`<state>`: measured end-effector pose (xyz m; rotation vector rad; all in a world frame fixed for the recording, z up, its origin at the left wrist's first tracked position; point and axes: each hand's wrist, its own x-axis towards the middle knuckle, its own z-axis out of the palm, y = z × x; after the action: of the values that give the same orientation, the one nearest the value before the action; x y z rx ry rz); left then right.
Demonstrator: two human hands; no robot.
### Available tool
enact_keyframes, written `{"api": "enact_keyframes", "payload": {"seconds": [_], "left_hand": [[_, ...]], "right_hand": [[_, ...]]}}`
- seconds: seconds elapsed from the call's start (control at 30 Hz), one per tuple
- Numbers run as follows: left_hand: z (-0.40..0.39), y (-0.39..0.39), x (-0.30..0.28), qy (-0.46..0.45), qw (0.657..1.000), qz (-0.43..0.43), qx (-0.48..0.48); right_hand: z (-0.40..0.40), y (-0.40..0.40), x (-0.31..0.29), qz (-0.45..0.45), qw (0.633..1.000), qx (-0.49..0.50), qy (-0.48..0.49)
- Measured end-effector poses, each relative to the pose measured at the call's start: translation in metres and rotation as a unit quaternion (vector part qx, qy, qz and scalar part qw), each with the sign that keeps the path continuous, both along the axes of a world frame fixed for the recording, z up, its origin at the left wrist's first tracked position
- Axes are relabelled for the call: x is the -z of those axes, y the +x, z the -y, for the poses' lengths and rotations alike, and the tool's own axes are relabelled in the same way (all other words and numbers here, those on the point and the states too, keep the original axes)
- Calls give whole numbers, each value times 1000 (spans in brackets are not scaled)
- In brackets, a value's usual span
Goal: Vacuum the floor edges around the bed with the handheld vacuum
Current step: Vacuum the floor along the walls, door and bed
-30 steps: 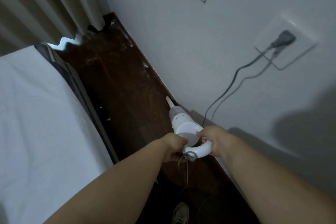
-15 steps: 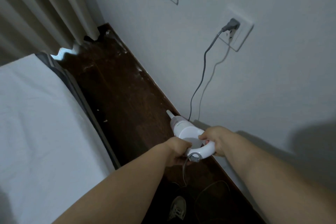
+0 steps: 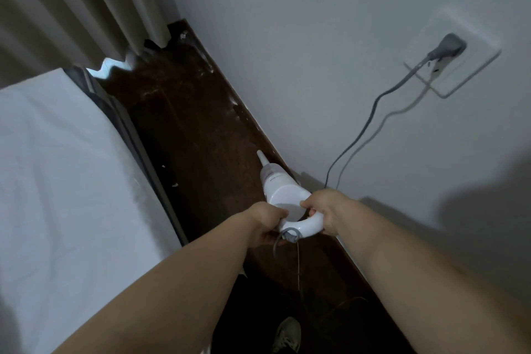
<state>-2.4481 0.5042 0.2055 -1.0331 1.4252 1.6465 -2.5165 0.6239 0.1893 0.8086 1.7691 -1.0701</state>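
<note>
cord slack near the nozzle path

while both the left hand (image 3: 265, 222) and right hand (image 3: 326, 211) grip the handheld vacuum (image 3: 283, 198), its nozzle aimed along the floor (image 3: 195, 135) by the wall, the trailing cord (image 3: 356, 135) could snag underfoot.

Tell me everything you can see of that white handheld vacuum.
The handheld vacuum looks like glossy white plastic: a thin tapered nozzle, a translucent chamber with small unreadable lettering, a rounded body and a looped handle. A grey cord leaves the handle's rear end. It points forward and down over the dark wooden floor, its nozzle near the foot of the white wall. The left hand grips the handle's rear, and the right hand holds the loop. Whether the nozzle touches the floor cannot be told.
</note>
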Motion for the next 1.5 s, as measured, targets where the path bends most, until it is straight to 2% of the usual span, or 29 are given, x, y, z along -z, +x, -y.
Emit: {"api": "enact_keyframes", "payload": {"seconds": [0.63,1.2,1.5], "left_hand": [[190,-174,-4,7,1000,10,-6],[262,-269,1,-30,999,24,-26],[309,-310,17,-5,999,32,-22]], "right_hand": [[192,-177,-11,14,1000,-6,-7],[267,-270,-4,9,1000,2,-3],[318,-309,-7,8,1000,-19,18]]}}
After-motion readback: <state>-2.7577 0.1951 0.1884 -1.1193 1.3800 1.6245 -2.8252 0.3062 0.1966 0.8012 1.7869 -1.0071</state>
